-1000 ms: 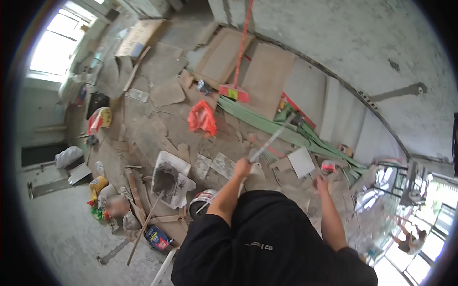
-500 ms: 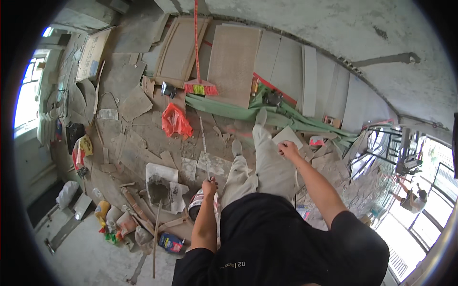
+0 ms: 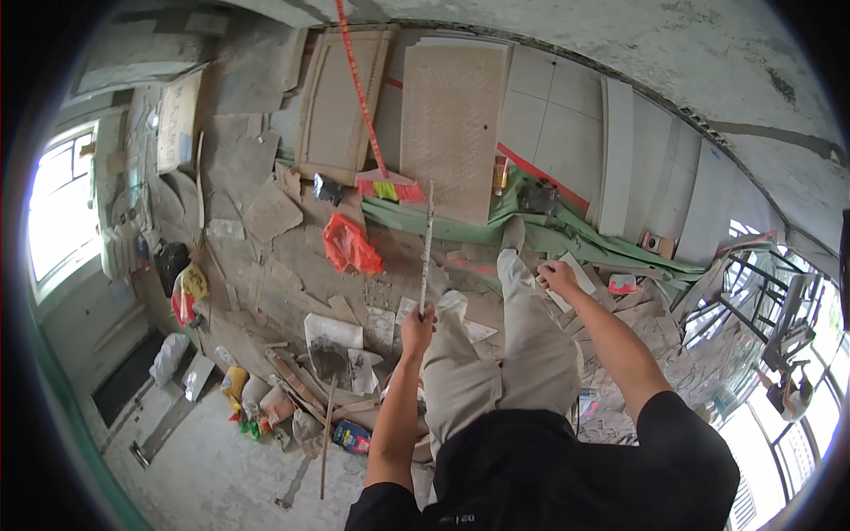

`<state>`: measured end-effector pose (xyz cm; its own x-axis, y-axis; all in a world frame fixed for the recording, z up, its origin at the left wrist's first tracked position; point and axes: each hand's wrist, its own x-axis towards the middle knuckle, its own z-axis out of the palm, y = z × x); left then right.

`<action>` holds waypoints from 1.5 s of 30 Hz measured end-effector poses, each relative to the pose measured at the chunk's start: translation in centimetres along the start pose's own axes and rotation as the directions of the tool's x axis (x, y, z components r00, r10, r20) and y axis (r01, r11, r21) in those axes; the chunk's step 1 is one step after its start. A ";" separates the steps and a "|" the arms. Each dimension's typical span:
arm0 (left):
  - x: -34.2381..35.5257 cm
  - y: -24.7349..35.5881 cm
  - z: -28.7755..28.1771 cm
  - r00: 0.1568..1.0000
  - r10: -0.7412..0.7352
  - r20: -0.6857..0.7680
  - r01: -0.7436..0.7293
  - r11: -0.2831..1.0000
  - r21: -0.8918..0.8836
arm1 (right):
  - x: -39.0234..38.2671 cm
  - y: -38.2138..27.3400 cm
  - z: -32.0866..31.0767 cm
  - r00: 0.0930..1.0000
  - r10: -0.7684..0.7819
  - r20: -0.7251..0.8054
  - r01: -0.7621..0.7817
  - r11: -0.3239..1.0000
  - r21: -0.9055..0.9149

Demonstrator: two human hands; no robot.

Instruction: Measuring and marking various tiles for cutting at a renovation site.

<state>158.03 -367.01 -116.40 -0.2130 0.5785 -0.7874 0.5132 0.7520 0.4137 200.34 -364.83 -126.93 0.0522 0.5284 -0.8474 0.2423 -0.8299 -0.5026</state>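
Note:
My left hand [image 3: 417, 330] is closed around the lower end of a long, thin, pale strip with dark marks [image 3: 428, 239], much like a ruler. The strip stands nearly upright in view, its far end near the broom head [image 3: 390, 187]. In front of my right thigh, my right hand [image 3: 556, 278] is held with its fingers curled together. Whatever it may hold is hidden. A pale flat board piece [image 3: 580, 275] lies on the floor just beyond it. My legs in light trousers [image 3: 536, 332] are between the two hands, one foot ahead of the other.
A large brown panel [image 3: 447, 124] leans at the wall beside white boards. Green sheeting [image 3: 425, 219] runs along their foot. An orange-red plastic bag [image 3: 350, 246], broken pieces and bags litter the floor. A stick [image 3: 328, 438] lies at lower left. Another person [image 3: 790, 396] is by the right windows.
The view has shifted, so the room's things appear further right. My left hand has risen with the strip, which now tilts slightly right instead of left. My right hand stays curled.

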 end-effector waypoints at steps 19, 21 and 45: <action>67.3 -2.9 2.5 0.783 0.622 0.019 -0.510 0.625 0.591 | 34.8 16.6 20.9 0.960 0.272 -0.065 -0.242 0.925 0.292; 67.6 -4.2 1.6 0.804 0.593 0.054 -0.501 0.625 0.598 | 35.9 17.1 24.1 0.966 0.243 -0.083 -0.213 0.939 0.270; 58.4 -17.0 -7.4 0.679 0.621 0.393 -0.654 0.268 0.707 | 40.6 -1.0 24.3 0.975 -0.133 -0.180 0.209 0.830 0.517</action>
<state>130.67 -343.67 -166.07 0.5006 0.7353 -0.4570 0.8648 -0.4008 0.3024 178.73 -346.91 -165.04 0.1930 0.6576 -0.7283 -0.2893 -0.6711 -0.6826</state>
